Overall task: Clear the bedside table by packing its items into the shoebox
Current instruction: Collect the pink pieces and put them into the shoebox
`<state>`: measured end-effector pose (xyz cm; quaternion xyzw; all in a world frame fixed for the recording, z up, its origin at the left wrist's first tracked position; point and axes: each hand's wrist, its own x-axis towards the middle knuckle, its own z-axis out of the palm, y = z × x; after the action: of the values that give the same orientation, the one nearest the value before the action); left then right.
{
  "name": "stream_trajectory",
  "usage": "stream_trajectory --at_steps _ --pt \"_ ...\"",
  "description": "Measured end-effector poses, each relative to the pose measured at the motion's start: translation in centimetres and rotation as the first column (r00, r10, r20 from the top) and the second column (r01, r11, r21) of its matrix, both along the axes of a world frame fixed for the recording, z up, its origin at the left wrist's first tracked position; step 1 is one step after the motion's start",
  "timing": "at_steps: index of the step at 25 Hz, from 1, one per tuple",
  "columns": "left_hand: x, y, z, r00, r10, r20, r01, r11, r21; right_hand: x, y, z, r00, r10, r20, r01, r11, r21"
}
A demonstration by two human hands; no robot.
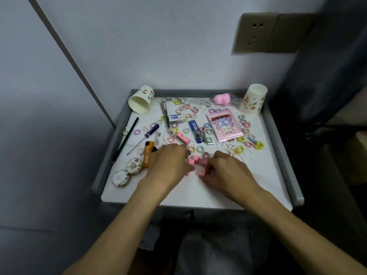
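Observation:
The white bedside table (190, 193) with a grey raised rim is strewn with small items. Both my hands are low over its front middle, among several small pink blocks (200, 161). My left hand (170, 162) lies palm down with curled fingers over the blocks on its side; what it holds is hidden. My right hand (224, 168) pinches a pink block (203, 172) at its fingertips. Another pink block (181, 137) lies just behind the hands. No shoebox is in view.
A tipped paper cup (141, 102) and an upside-down paper cup (253, 100) stand in the back corners. Scattered pastel rings (247, 124), a pink card packet (225, 125), blue lighter (195, 131), orange lighter (148, 153), purple screwdriver (146, 135), pencil (127, 138) and two round wrapped pieces (128, 171) lie around.

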<state>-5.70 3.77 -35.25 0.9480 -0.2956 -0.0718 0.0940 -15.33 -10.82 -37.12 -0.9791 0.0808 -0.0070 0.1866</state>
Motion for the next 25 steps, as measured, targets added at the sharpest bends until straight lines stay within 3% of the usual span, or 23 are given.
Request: stream_trajectory --at_steps 5,8,11,15,18,22,25 --pt "-0.5 -1.4 -0.8 1.000 -0.021 -0.008 0.022 0.998 0.060 1.1 -2.2 0.2 0.983 -0.182 0.027 0.173 0.961 0.214" --pt "-0.2 -1.1 -0.3 0.996 0.051 -0.078 -0.049 0.998 0.027 2.0 -1.4 -0.2 0.987 -0.132 0.093 0.112 0.974 0.197" --pt "1.1 0.6 0.6 0.956 0.182 -0.228 -0.215 0.968 -0.131 2.6 -0.5 -0.5 0.990 -0.042 0.134 0.029 0.995 0.096" --pt "1.7 1.4 1.0 0.870 0.212 -0.445 -0.389 0.850 -0.356 3.0 0.0 -0.4 0.989 -0.024 0.147 0.013 0.997 0.082" --pt "1.7 0.8 1.5 0.750 0.117 -0.650 -0.535 0.685 -0.494 3.3 -0.3 0.1 0.984 -0.095 0.150 0.071 0.985 0.157" --pt "1.2 -0.1 2.5 0.590 -0.036 -0.807 -0.685 0.508 -0.523 3.6 -1.5 1.4 0.952 -0.247 0.183 0.152 0.896 0.418" --pt "0.8 -1.0 2.8 0.491 -0.137 -0.860 -0.753 0.429 -0.498 3.2 -1.4 2.1 0.924 -0.253 0.288 0.102 0.887 0.450"
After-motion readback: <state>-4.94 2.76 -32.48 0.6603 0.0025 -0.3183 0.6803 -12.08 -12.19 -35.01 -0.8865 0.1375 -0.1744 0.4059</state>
